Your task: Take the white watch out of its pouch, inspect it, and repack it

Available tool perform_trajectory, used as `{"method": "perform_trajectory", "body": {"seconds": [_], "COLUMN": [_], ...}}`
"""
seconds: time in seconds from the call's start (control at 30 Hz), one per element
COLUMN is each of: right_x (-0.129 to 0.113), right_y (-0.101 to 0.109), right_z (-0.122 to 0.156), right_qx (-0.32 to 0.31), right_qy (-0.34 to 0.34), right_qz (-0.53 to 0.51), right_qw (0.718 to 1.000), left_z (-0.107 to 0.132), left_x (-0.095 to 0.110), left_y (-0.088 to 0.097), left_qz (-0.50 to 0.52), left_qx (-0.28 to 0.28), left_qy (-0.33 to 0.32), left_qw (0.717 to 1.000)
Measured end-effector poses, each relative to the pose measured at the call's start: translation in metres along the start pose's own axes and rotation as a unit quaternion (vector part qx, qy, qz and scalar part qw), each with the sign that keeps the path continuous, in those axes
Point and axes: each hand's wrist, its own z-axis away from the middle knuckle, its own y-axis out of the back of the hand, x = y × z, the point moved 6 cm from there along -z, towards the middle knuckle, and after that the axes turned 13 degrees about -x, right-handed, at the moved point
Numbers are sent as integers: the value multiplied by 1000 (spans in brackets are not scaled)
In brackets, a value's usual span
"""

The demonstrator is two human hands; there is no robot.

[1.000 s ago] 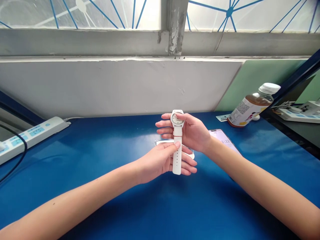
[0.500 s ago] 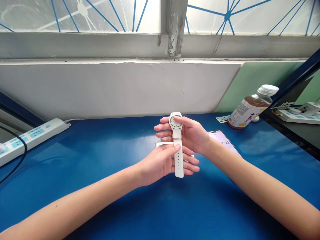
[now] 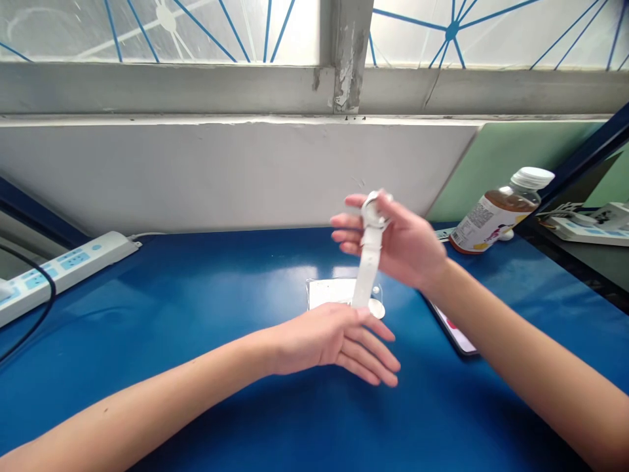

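Observation:
A white wristwatch point(image 3: 367, 267) is stretched between my two hands above the table. My right hand point(image 3: 410, 244) grips the watch at its case, thumb on the face side and fingers behind; the dial is tilted and blurred. Down at the free end of the strap, my left hand point(image 3: 330, 335) pinches the tip between thumb and forefinger, with its other fingers spread. Below the strap lies a clear packet point(image 3: 330, 290) with a white card, partly covered by my left hand. A small white disc point(image 3: 377, 309) shows at its right.
On the blue table point(image 3: 206, 282), a phone point(image 3: 459, 334) lies partly under my right forearm. A bottle of brown drink point(image 3: 494, 219) stands at the back right. At left are a power strip point(image 3: 83, 262) and a black cable point(image 3: 46, 308). A wall point(image 3: 221, 170) borders the back.
My right hand has moved up and to the right with the watch case, tilting it. My left hand has dropped slightly to the strap's tip. More of the packet now shows.

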Motion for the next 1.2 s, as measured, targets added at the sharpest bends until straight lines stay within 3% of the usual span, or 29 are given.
{"method": "perform_trajectory", "body": {"seconds": [0.1, 0.17, 0.33, 0.43, 0.53, 0.6, 0.7, 0.77, 1.03, 1.2], "right_x": [-28, -26, 21, 33, 29, 21, 13, 16, 44, 36], "right_y": [13, 12, -23, -36, -38, -36, -31, -29, -23, -21], "right_z": [6, 6, -3, -2, 1, 2, 3, 2, 2, -1], "right_qx": [74, 76, -94, -148, -152, -134, -81, -70, -90, -55], "right_qy": [62, 63, -14, -43, -55, -28, 27, 32, -94, -62], "right_qz": [138, 138, 5, 6, 68, 152, 301, 339, 164, 144], "right_qw": [986, 986, 995, 988, 984, 979, 950, 938, 978, 986], "left_z": [6, 8, 8, 9, 12, 13, 16, 16, 12, 10], "left_x": [-4, 0, 15, 21, 26, 30, 34, 36, 32, 30], "left_y": [-12, -16, 6, 17, 18, 18, 21, 23, 23, 22], "left_qz": [-70, -67, -16, -21, -26, -33, -55, -78, -86, -83], "left_qx": [-8, -11, 106, 147, 132, 119, 138, 161, 172, 126], "left_qy": [20, -7, -97, -151, -188, -201, -212, -210, -174, -173], "left_qw": [997, 998, 990, 977, 973, 972, 966, 961, 966, 973]}}
